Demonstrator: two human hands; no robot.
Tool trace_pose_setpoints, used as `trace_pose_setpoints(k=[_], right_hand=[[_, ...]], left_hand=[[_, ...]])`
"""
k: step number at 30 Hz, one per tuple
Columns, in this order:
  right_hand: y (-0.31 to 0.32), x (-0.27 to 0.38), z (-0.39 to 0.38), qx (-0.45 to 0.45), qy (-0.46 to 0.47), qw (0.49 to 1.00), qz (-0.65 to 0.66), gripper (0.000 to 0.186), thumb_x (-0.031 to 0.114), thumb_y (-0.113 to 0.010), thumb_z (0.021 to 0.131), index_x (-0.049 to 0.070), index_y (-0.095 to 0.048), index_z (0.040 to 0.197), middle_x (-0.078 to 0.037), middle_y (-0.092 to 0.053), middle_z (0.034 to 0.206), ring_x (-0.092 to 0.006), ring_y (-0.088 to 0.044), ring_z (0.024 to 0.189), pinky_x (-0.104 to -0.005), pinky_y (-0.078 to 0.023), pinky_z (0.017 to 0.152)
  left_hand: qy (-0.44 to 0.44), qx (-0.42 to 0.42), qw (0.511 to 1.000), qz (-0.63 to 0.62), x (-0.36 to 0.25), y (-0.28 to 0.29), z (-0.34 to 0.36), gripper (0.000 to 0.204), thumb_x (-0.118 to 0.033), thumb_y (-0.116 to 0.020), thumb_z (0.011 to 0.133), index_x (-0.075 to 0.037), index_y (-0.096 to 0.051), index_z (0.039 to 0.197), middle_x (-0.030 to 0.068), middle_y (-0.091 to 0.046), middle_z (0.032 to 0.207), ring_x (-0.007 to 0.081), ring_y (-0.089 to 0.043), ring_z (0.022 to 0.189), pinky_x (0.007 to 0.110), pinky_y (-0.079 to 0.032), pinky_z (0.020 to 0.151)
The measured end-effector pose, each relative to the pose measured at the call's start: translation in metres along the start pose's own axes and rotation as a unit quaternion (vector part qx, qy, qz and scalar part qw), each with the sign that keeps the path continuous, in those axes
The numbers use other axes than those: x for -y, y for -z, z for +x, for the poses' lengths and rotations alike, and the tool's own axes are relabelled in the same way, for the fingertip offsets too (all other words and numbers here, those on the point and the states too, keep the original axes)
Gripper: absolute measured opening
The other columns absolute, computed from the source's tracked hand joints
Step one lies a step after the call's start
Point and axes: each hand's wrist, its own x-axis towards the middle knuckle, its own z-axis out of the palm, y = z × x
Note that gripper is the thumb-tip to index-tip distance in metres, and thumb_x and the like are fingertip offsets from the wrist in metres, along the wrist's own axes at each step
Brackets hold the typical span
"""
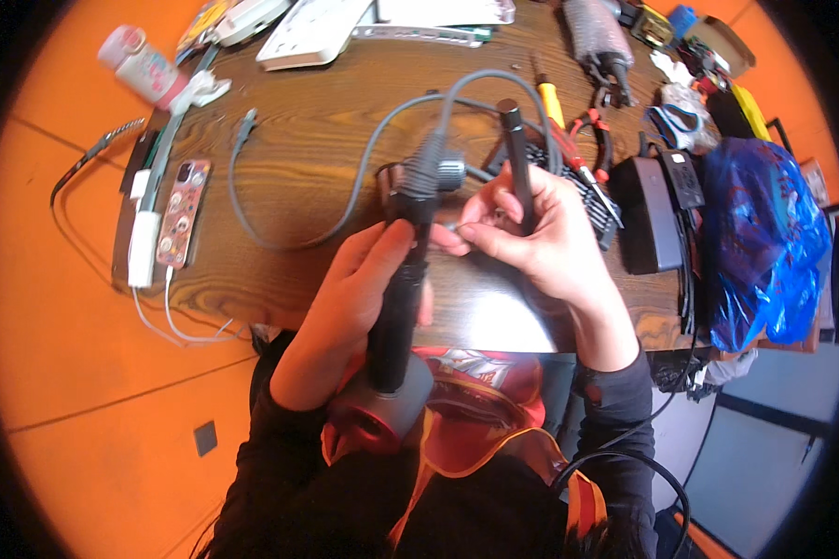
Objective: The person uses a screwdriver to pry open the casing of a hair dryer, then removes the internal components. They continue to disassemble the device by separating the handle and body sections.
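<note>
My left hand [359, 270] is wrapped round the black handle of a hair dryer [396, 326]. Its grey, round head hangs low near my lap, and the cord end points away from me. A grey cord [373, 163] leaves the handle and loops over the table to a plug at the left. In my right hand [541, 233] a slim black pen-shaped screwdriver [515, 149] stands upright, tucked against the palm. Thumb and forefinger of that hand come together beside the handle; a tiny thing seems to be between them, too small to name.
A screwdriver with a yellow handle [551, 102], red pliers [598, 140] and a black bit case [592, 205] lie at the right. Beyond are a black power adapter [650, 214] and a blue plastic bag [764, 242]. A patterned phone [184, 214] and a bottle [144, 70] are at the left.
</note>
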Motion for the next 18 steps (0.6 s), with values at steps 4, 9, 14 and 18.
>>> trace_pose_setpoints(k=[4,9,14,18], right_hand=[[0.015,0.000,-0.004,-0.044,0.002,0.998,0.034,0.033,-0.002,-0.066,0.071,0.010,-0.036,0.066,-0.006,-0.061,0.075,-0.0086,-0.055,0.070,-0.0218,-0.045,0.064],[0.033,0.001,-0.015,-0.070,0.005,0.998,-0.008,0.037,-0.001,-0.066,0.072,0.011,-0.033,0.063,-0.009,-0.062,0.078,-0.0107,-0.058,0.074,-0.0228,-0.045,0.066],[0.037,-0.003,-0.018,-0.069,0.014,0.997,0.036,0.033,0.001,-0.065,0.072,0.009,-0.035,0.062,-0.006,-0.062,0.074,-0.0086,-0.056,0.071,-0.0224,-0.044,0.064],[0.036,-0.003,-0.015,-0.063,0.006,0.997,0.049,0.032,0.000,-0.065,0.072,0.009,-0.035,0.062,-0.006,-0.062,0.074,-0.0081,-0.056,0.072,-0.0221,-0.044,0.064]], left_hand=[[-0.032,-0.035,0.997,-0.066,0.013,-0.008,0.008,0.037,-0.035,-0.037,0.094,0.000,-0.049,0.098,0.0127,-0.057,0.083,0.0131,-0.052,0.048,0.022,-0.041,0.044],[-0.036,-0.039,0.996,-0.066,0.039,-0.031,0.000,0.031,-0.029,-0.036,0.094,0.000,-0.044,0.092,0.0123,-0.051,0.074,0.0164,-0.051,0.050,0.025,-0.043,0.048],[-0.053,-0.059,0.996,-0.044,0.054,-0.038,-0.008,0.035,-0.034,-0.034,0.094,0.000,-0.042,0.090,0.0117,-0.049,0.072,0.0176,-0.051,0.052,0.026,-0.044,0.048],[-0.059,-0.094,0.993,-0.049,0.056,-0.035,-0.014,0.040,-0.039,-0.036,0.092,0.000,-0.044,0.089,0.0117,-0.050,0.071,0.0189,-0.052,0.054,0.028,-0.046,0.050]])
